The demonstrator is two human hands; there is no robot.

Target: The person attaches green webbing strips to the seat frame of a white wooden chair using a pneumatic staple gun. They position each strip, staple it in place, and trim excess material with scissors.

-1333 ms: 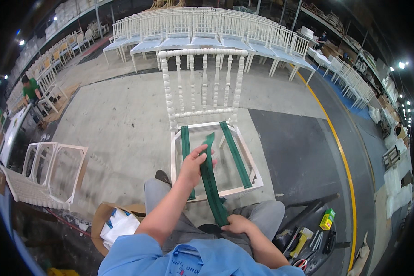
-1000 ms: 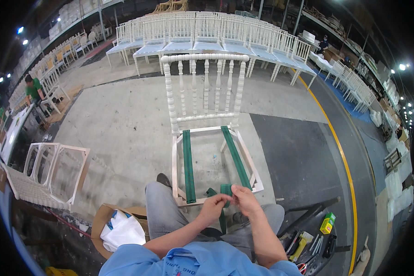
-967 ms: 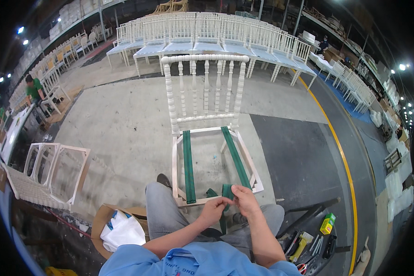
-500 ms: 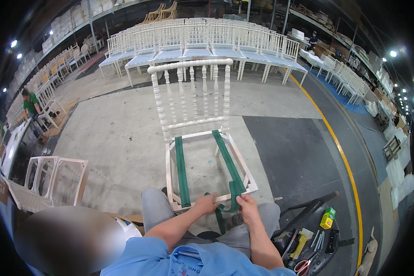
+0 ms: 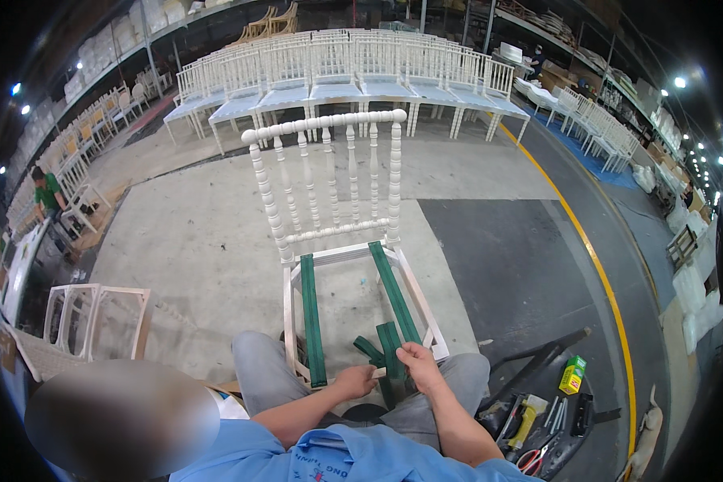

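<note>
- Green webbing strap (image 5: 390, 347) is what you are working on – both hands are meeting at the front rail of the white chair frame (image 5: 329, 241) between your knees.
- Your right hand (image 5: 420, 368) is closing around the loose end of that strap, pinching it just at the rail; the strap is running from your fingers up toward the seat opening.
- Your left hand (image 5: 353, 381) is pressing on the front rail beside it, fingers curled – whether it is also gripping strap is hard to say from this angle.
- Two straps (image 5: 311, 317) are already lying front to back across the seat, so you are probably fixing the next band.
- Next, I judge, you are needing tension held on the strap while a fastening tool comes in – the tools (image 5: 530, 418) are lying on the floor at your right, near your knee.
</note>
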